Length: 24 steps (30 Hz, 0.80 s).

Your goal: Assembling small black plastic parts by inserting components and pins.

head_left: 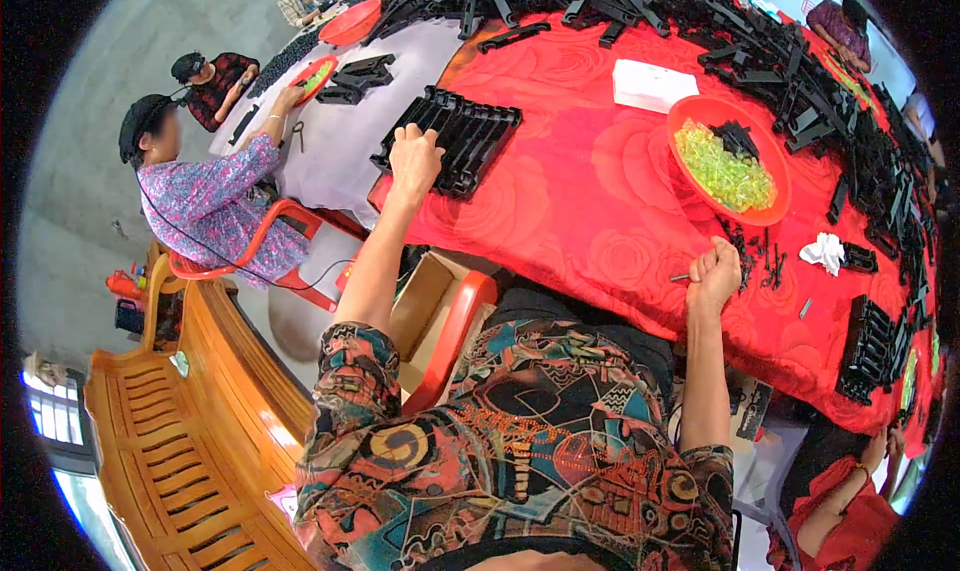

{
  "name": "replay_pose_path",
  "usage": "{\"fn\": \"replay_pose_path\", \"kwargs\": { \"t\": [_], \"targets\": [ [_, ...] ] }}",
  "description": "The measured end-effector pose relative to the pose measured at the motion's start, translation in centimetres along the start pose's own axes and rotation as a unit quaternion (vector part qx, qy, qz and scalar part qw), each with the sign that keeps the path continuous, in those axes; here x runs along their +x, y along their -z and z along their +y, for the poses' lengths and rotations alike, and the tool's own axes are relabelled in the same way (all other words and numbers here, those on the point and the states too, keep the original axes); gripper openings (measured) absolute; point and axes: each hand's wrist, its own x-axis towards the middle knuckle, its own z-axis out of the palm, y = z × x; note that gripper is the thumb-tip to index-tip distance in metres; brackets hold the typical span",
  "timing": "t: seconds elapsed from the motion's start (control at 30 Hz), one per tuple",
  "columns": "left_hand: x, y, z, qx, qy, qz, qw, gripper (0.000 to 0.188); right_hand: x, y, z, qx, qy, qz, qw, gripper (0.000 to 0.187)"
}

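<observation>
My left hand point(415, 161) rests over the left part of a row of long black plastic parts point(480, 136), its fingers bent and closed on one of them. The parts lie side by side near the table's left corner. My right hand point(716, 274) is closed in a fist above the front edge of the table. Out of its left side sticks the short end of a thin grey rod point(680, 277); the remainder is hidden in the fingers. Beyond that hand sits a red bowl point(779, 198) of small yellow-green clear pieces point(715, 166) and some black ones. Small black pieces point(770, 261) lie loose beside it.
A big heap of black parts point(770, 61) lines the far and right sides of the red-covered table point(570, 181). A white box point(652, 86), crumpled tissue point(825, 253) and another row of black parts point(866, 351) lie there. Co-workers sit around; a red chair point(460, 321) stands front left.
</observation>
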Motion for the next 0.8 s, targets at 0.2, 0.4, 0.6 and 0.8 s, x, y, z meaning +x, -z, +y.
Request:
{"fn": "replay_pose_path", "kwargs": {
  "t": [0.2,0.4,0.6,0.8],
  "targets": [
    [0.7,-1.0,-0.3,0.021,-0.001,-0.022,1.0,0.024,-0.1,0.1,-0.1,-0.004,-0.005,0.0,1.0,0.008],
    [1.3,-1.8,-0.8,0.021,-0.008,-0.047,0.999,0.024,-0.2,0.2,-0.3,-0.013,-0.008,0.002,1.0,0.009],
    [1.7,-1.7,-0.4,0.051,-0.011,-0.044,0.998,0.034,0.1,0.3,0.0,-0.016,-0.008,-0.002,1.0,0.009],
    [2.0,-0.6,-2.3,0.073,0.041,0.007,0.996,0.081,0.0,0.1,0.0,-0.017,-0.013,0.003,1.0,0.009]
  ]
}}
